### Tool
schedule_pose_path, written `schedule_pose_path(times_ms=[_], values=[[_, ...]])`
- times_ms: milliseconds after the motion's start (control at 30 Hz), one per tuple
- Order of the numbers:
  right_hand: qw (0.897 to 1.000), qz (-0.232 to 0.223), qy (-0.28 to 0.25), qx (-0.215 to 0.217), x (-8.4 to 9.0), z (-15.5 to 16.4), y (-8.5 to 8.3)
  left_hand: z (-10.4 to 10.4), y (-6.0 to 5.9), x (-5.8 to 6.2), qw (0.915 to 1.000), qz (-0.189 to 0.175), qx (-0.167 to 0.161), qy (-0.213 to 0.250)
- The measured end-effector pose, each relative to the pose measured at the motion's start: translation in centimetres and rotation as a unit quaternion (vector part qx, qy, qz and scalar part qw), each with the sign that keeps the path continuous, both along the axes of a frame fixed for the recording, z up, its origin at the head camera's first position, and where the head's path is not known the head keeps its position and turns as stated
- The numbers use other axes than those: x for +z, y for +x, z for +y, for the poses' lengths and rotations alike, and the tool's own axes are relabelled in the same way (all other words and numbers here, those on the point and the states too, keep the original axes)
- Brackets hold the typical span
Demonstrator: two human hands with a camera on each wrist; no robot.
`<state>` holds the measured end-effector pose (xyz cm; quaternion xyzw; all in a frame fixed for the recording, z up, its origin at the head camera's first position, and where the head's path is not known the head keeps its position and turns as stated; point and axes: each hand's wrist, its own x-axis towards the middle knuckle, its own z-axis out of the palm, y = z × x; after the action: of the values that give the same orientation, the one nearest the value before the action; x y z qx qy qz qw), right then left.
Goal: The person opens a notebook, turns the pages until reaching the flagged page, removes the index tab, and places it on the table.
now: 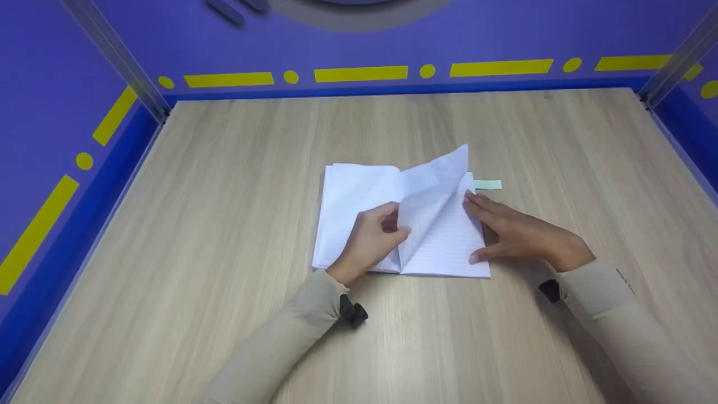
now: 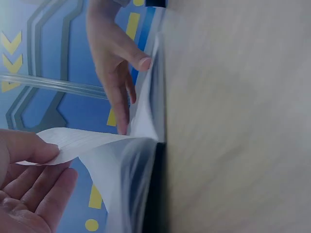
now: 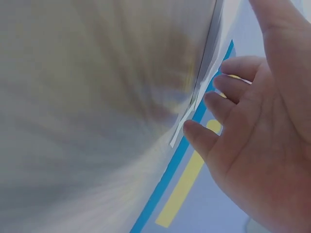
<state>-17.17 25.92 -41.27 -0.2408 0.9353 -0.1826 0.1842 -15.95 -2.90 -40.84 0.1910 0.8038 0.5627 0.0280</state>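
Observation:
An open notebook (image 1: 359, 188) with white, lined pages lies on the table. My left hand (image 1: 367, 241) pinches the edge of one raised page (image 1: 432, 193) between thumb and fingers, above the left half near the spine. That page curves upward, its far corner standing over the right half. In the left wrist view, the thumb (image 2: 41, 150) lies over the sheet. My right hand (image 1: 516, 233) rests at the notebook's right edge, its fingers fairly straight and spread, thumb tip touching the lined page. A pale green strip (image 1: 488, 184) sticks out from the right edge, beyond the right fingertips.
The wood-grain table (image 1: 224, 224) surrounds the notebook. Blue panels with yellow marks (image 1: 362, 73) border it at the back and sides. Black wrist devices (image 1: 353, 312) sit on both beige sleeves (image 1: 280, 342).

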Motion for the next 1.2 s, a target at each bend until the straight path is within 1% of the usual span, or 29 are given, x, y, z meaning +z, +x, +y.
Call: schedule_pose_path(times_ms=[167, 300, 400, 533, 633, 833, 933, 1033, 1200], values=[[1.000, 0.002, 0.005, 0.009, 0.0, 0.1, -0.2, -0.7, -0.6, 0.8, 0.9982, -0.007, 0.039, 0.046], [1.000, -0.007, 0.000, 0.011, 0.1, 0.2, -0.2, -1.4, -1.1, 1.4, 0.9954, -0.004, 0.068, 0.067], [1.000, -0.016, -0.003, 0.011, 0.1, 0.2, -0.2, -2.0, -1.5, 1.7, 0.9939, -0.007, 0.079, 0.076], [1.000, -0.022, -0.006, 0.013, 0.0, 0.2, -0.2, -2.8, -1.8, 1.9, 0.9918, -0.027, 0.084, 0.093], [1.000, -0.024, -0.007, 0.018, 0.0, 0.2, -0.4, -3.4, -2.0, 1.9, 0.9908, -0.030, 0.092, 0.094], [0.999, -0.036, -0.006, 0.024, -0.1, 0.2, -0.6, -4.7, -2.2, 1.7, 0.9895, -0.014, 0.117, 0.084], [0.999, -0.039, -0.004, 0.024, -0.1, 0.2, -0.6, -5.2, -2.2, 1.5, 0.9878, -0.010, 0.129, 0.088], [0.999, -0.041, -0.001, 0.020, 0.0, 0.2, -0.5, -5.7, -2.2, 1.3, 0.9859, -0.012, 0.141, 0.089], [0.999, -0.046, 0.002, 0.013, 0.1, 0.1, -0.4, -6.6, -2.0, 0.9, 0.9815, -0.027, 0.162, 0.099]])
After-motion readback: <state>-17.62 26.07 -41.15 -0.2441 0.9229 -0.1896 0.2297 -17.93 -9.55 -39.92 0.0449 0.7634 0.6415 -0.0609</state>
